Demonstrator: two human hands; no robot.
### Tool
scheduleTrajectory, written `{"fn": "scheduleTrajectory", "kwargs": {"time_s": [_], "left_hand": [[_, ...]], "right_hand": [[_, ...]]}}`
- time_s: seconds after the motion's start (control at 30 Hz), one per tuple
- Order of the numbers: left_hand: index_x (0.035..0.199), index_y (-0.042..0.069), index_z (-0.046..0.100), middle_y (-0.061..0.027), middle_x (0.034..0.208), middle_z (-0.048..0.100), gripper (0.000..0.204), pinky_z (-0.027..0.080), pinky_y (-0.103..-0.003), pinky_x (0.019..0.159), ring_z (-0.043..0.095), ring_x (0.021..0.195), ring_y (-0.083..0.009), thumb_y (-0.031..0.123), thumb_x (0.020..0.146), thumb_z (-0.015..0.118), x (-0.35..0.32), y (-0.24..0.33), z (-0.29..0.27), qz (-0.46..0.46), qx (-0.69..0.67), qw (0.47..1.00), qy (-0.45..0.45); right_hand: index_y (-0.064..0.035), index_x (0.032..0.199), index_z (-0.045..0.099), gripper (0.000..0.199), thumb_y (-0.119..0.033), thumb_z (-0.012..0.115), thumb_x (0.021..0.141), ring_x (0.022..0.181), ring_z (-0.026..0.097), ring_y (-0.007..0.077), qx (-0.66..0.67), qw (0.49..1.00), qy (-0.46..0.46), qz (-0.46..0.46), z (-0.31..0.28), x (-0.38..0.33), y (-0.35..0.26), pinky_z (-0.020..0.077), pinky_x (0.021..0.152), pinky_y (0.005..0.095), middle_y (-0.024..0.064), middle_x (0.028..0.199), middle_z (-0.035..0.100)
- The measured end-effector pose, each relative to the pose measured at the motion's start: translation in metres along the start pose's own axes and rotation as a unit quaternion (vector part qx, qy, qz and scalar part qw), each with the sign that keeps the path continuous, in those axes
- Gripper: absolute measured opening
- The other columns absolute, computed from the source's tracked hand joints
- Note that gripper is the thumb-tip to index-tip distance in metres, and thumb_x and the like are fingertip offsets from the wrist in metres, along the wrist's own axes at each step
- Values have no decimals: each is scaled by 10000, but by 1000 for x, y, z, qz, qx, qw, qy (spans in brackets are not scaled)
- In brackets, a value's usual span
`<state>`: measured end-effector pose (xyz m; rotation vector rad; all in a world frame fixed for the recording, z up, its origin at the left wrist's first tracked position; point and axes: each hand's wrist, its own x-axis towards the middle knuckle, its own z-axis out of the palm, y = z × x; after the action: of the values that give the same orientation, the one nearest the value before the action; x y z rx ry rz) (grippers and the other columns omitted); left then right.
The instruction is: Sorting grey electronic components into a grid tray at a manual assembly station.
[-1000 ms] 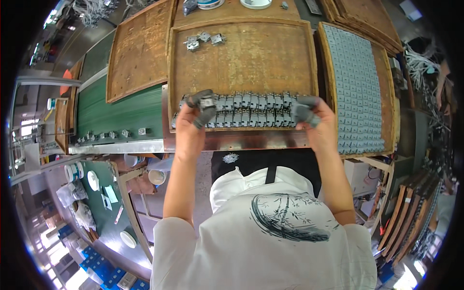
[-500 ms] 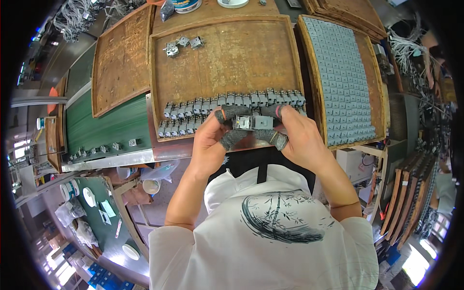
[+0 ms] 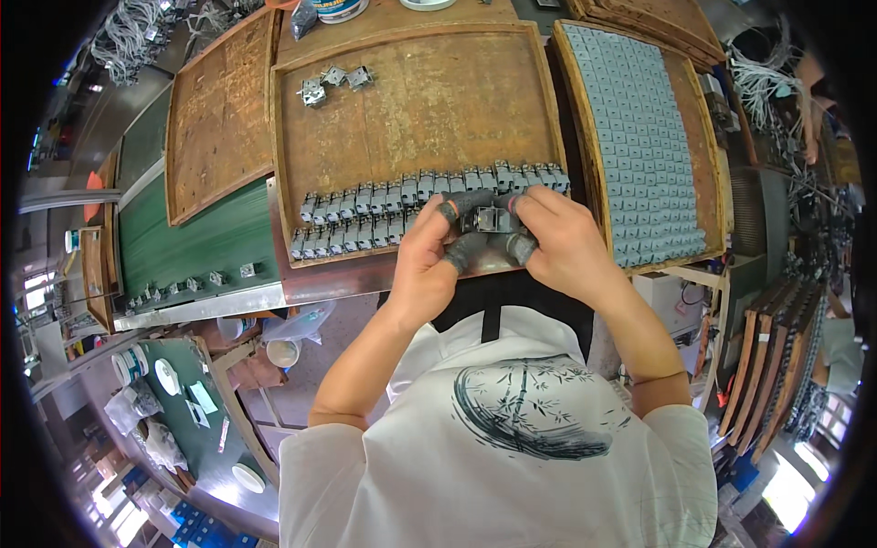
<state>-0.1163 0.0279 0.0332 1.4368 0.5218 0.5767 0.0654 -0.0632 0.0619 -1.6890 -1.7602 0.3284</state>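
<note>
Right now both hands are meeting at frame centre: left hand [image 3: 427, 265] and right hand [image 3: 562, 242] are pinching one small grey part [image 3: 484, 220], taped fingers [image 3: 461, 203] clamped on its ends, just over the wooden tray's [image 3: 411, 110] lower edge. Best keeping the grip firm and level, clear of the two part rows [image 3: 384, 212]. Three loose parts [image 3: 331, 84] are sitting upper left in that tray. Right tray [image 3: 699, 146] is holding a full grey grid [image 3: 639, 137].

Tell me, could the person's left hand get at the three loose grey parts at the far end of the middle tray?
Probably yes: nothing lies across the bare tray floor between. But the left hand shares one small grey part with the right hand, and the three loose parts sit far.
</note>
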Motion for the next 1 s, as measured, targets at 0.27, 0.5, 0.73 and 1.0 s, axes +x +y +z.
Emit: {"fn": "scheduleTrajectory", "kwargs": {"time_s": [0.27, 0.5, 0.73, 1.0], "left_hand": [[1364, 8, 498, -197, 1223, 503, 766, 438, -466, 948, 508, 1108, -426, 6, 639, 747, 0, -15, 4, 129, 322, 929, 131], [1318, 31, 574, -159, 1210, 631, 730, 509, -350, 895, 646, 1025, -268, 102, 646, 850, -4, -22, -21, 116, 225, 965, 69], [1290, 7, 579, -148, 1084, 657, 674, 531, -351, 791, 658, 897, -284, 71, 654, 793, -17, -14, -33, 173, 285, 939, 89], [1308, -35, 562, -195, 1281, 632, 696, 530, -327, 854, 679, 974, -230, 98, 679, 829, -23, -16, -34, 181, 253, 943, 120]], "right_hand": [[36, 989, 595, 302, -82, 734, 748, 786, 619, 359, -4, 999, 34, 15, 37, 6, -15, 509, 654, 427, 157, 885, 590], [15, 909, 634, 369, -291, 773, 757, 765, 655, 309, 200, 968, -110, 105, 54, 16, 8, 500, 693, 375, 153, 840, 650], [5, 850, 632, 316, -242, 781, 720, 698, 610, 319, 211, 977, -17, 36, 71, 24, -10, 473, 648, 378, 149, 767, 621], [1, 777, 554, 319, -214, 770, 682, 695, 548, 366, 141, 989, 46, -25, 68, 31, -22, 445, 631, 414, 166, 744, 560]]}}
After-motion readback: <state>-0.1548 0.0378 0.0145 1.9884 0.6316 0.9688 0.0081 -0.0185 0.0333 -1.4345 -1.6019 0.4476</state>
